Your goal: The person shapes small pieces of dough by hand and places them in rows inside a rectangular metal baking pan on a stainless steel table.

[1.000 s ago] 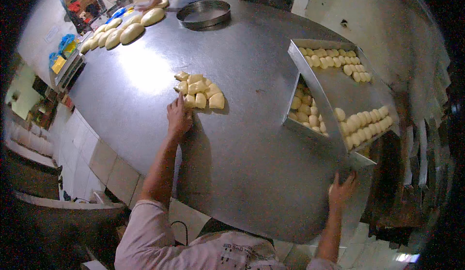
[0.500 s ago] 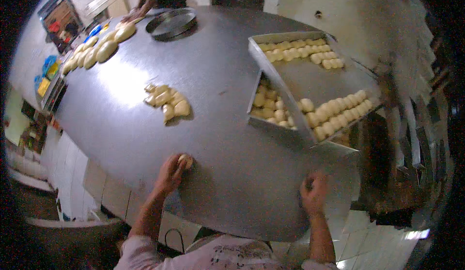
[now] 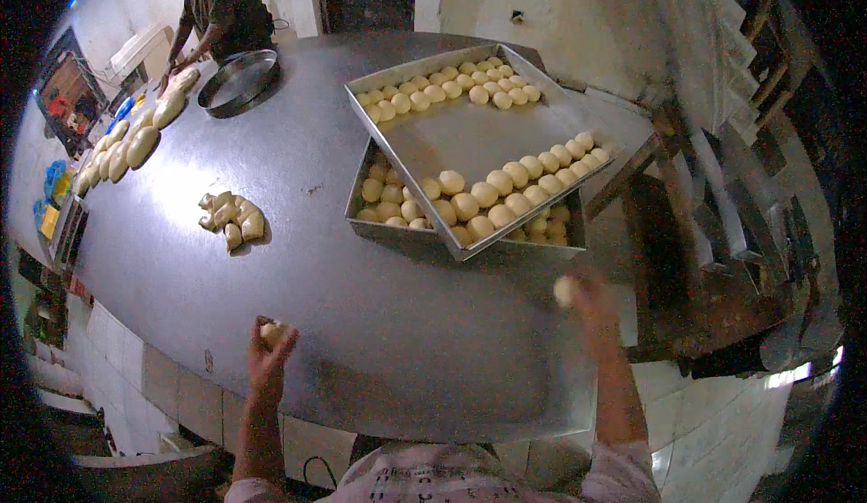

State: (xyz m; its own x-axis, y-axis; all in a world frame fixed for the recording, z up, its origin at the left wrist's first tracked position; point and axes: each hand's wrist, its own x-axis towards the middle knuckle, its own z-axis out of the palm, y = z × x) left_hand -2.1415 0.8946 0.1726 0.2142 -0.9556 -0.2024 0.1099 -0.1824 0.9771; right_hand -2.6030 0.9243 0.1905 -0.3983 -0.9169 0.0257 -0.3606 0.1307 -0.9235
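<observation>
My left hand point(image 3: 269, 349) is at the near part of the round steel table point(image 3: 379, 340), closed on a small piece of dough point(image 3: 271, 331). On the right, my right hand point(image 3: 591, 309), blurred by motion, holds a pale round dough ball point(image 3: 564, 292) just in front of the trays. Several cut dough pieces point(image 3: 230, 218) lie in a cluster at left of centre. Two stacked metal trays carry rows of dough balls: the upper tray point(image 3: 452, 137) is tilted across the lower tray point(image 3: 379, 232), its middle showing bare metal.
A co-worker point(image 3: 221, 11) in dark clothes bends at the back left, hands on long dough loaves point(image 3: 142, 144). A round pan point(image 3: 239, 83) sits beside them. Dark shelving with metal pans point(image 3: 722, 232) stands at right; blue bags point(image 3: 57, 178) are at far left.
My left hand has left the cluster and moved toward the near part with a piece. My right hand has risen, now showing a ball. The view has swung, shifting the trays left.
</observation>
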